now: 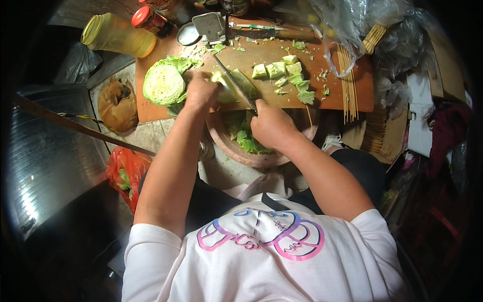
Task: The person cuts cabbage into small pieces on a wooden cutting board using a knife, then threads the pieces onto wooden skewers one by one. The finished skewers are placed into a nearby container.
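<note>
My right hand is closed around the handle of a knife, whose blade points up and left over the wooden board. Under and beside the blade lie pale green cabbage pieces, partly blurred. My left hand has curled fingers at the left end of these pieces; whether it grips one I cannot tell. Left of it a cut cabbage head rests with its cut face up. Chopped cabbage chunks lie on the board to the right. Below the board's edge a round basin holds cabbage leaves.
A second knife, a metal-framed tool and jars stand or lie at the back. Bamboo skewers and plastic bags are at the right. A curled-up dog and red bag are on the left.
</note>
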Demonstrator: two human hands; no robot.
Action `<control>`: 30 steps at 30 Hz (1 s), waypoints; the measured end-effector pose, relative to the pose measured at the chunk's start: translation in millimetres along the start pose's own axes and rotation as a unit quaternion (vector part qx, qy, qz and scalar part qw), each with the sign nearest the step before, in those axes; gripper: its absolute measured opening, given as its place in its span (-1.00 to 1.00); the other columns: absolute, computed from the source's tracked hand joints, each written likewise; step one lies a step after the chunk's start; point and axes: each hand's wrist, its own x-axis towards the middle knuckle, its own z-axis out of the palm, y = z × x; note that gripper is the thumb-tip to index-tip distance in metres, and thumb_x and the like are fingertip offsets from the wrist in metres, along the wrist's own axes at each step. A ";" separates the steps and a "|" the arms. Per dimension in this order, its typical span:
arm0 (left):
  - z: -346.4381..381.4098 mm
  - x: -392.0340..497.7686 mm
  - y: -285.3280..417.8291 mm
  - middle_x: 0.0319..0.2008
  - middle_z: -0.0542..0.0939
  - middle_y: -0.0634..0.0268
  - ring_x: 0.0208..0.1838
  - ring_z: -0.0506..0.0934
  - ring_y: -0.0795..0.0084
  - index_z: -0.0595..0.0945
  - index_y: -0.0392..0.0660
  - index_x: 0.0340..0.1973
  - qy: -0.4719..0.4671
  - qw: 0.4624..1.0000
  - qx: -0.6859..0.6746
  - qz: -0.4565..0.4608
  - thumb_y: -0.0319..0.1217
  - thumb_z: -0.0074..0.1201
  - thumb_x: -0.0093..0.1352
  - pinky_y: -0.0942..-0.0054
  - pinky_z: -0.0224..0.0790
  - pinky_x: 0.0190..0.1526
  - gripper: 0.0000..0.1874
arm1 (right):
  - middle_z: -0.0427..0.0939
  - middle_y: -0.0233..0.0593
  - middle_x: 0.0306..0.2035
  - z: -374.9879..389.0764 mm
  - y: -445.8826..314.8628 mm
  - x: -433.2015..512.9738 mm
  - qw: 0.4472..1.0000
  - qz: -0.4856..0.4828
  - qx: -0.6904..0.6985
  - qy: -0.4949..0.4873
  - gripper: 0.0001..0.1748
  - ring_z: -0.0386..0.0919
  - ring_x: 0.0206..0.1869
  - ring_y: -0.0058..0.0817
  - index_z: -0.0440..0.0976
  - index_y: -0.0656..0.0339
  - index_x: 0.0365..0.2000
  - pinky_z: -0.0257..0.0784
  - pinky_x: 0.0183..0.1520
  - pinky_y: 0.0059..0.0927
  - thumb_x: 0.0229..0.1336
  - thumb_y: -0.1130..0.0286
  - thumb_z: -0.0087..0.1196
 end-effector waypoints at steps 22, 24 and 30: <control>15.8 19.8 17.0 -0.18 0.67 -0.06 -0.13 0.64 0.01 0.65 -0.21 -0.06 -0.114 0.913 0.294 0.258 -0.33 0.16 0.19 0.24 0.49 -0.02 -0.59 | 0.56 0.22 -0.44 -12.0 31.2 -39.7 0.962 -0.068 0.229 0.134 -0.68 0.56 -0.28 0.18 0.41 0.38 -0.38 0.45 -0.17 0.01 0.12 0.26 0.08; 16.9 13.7 17.7 -0.38 0.65 -0.01 -0.29 0.62 0.08 0.67 -0.25 -0.24 -0.124 0.925 0.281 0.225 -0.28 0.14 0.20 0.27 0.47 -0.15 -0.68 | 0.57 0.23 -0.42 -14.5 29.3 -44.2 0.969 -0.070 0.199 0.126 -0.68 0.56 -0.27 0.18 0.40 0.39 -0.38 0.45 -0.16 0.02 0.13 0.26 0.07; 20.8 2.2 14.5 -0.58 0.63 -0.01 -0.43 0.64 0.09 0.68 -0.33 -0.42 -0.121 0.942 0.269 0.157 -0.17 0.12 0.21 0.26 0.48 -0.26 -0.62 | 0.58 0.25 -0.37 -12.7 23.9 -57.6 0.992 -0.053 0.074 0.082 -0.68 0.58 -0.23 0.17 0.37 0.41 -0.25 0.48 -0.10 0.04 0.17 0.30 0.03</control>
